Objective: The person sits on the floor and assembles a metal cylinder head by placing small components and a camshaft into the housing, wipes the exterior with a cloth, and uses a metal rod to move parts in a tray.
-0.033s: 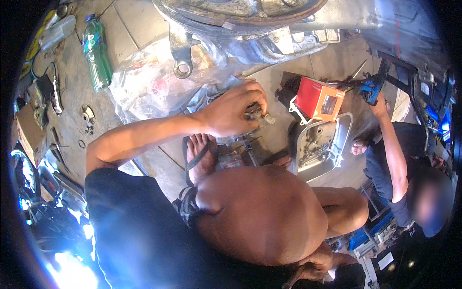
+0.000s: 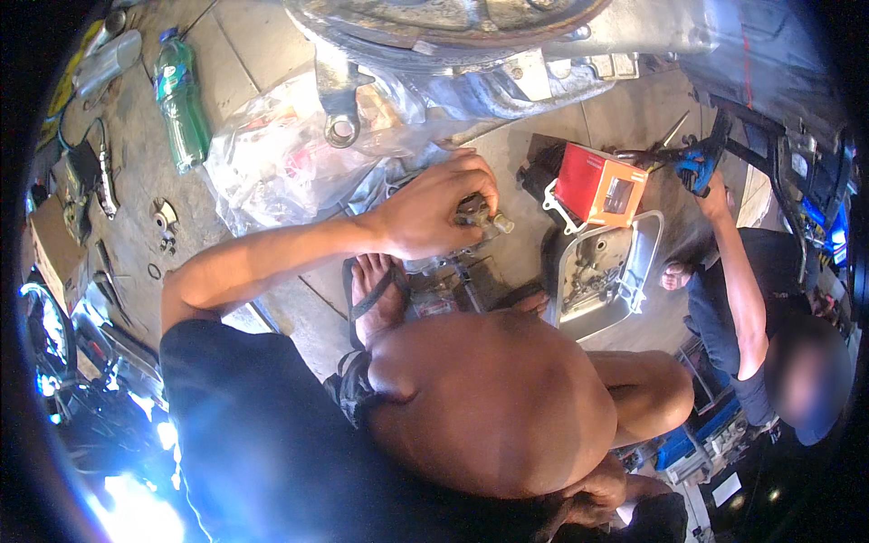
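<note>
My left hand [image 2: 430, 213] reaches out at the centre, its fingers wrapped round a small dark metal part with a pale yellowish fitting [image 2: 503, 223] sticking out to the right. Most of that part is hidden by my fingers. Beneath it, near my foot, lies a grey metal assembly [image 2: 466, 281], partly covered by the hand and knee. My right hand [image 2: 597, 493] shows dimly at the lower edge, past my bent knee. Its fingers look folded, and whatever they hold is hidden.
A red and orange box [image 2: 597, 185] stands beside a metal tray [image 2: 566, 312] of small hardware. At right, a co-worker's hand [image 2: 712, 195] grips a blue object. Clear plastic wrapping [image 2: 262, 163] and a green bottle [image 2: 181, 104] lie left; a large round metal part [image 2: 444, 45] is overhead.
</note>
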`<action>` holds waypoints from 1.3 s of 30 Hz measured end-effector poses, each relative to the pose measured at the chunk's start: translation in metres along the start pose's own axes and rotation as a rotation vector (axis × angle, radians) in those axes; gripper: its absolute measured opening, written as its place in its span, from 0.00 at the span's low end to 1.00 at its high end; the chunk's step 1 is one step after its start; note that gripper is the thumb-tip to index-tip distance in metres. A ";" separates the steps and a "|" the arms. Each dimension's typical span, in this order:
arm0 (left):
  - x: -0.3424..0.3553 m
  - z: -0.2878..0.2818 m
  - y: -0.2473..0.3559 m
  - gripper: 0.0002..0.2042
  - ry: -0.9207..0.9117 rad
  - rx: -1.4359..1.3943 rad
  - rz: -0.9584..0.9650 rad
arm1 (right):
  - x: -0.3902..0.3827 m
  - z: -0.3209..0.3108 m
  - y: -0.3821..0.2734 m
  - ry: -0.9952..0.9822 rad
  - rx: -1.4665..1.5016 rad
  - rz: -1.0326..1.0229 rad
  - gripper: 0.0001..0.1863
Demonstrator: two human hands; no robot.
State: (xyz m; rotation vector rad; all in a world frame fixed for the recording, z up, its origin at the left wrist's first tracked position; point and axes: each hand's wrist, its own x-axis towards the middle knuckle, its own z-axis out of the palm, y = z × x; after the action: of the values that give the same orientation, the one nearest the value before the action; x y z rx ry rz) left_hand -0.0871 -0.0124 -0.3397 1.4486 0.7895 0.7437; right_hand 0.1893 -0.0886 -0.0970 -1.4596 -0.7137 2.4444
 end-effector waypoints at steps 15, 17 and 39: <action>-0.025 -0.001 0.004 0.15 0.013 0.027 -0.054 | 0.001 0.026 0.017 0.091 0.064 -0.045 0.11; -0.030 -0.002 0.002 0.15 0.025 0.006 -0.055 | 0.003 0.030 0.018 0.094 0.071 -0.048 0.11; -0.026 -0.001 0.007 0.14 0.003 -0.079 -0.044 | -0.059 0.101 0.012 0.190 0.245 -0.157 0.14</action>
State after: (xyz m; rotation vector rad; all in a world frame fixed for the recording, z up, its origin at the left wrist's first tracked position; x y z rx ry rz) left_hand -0.1021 -0.0335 -0.3324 1.3550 0.7836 0.7358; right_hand 0.1310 -0.1535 -0.0183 -1.4542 -0.4527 2.1531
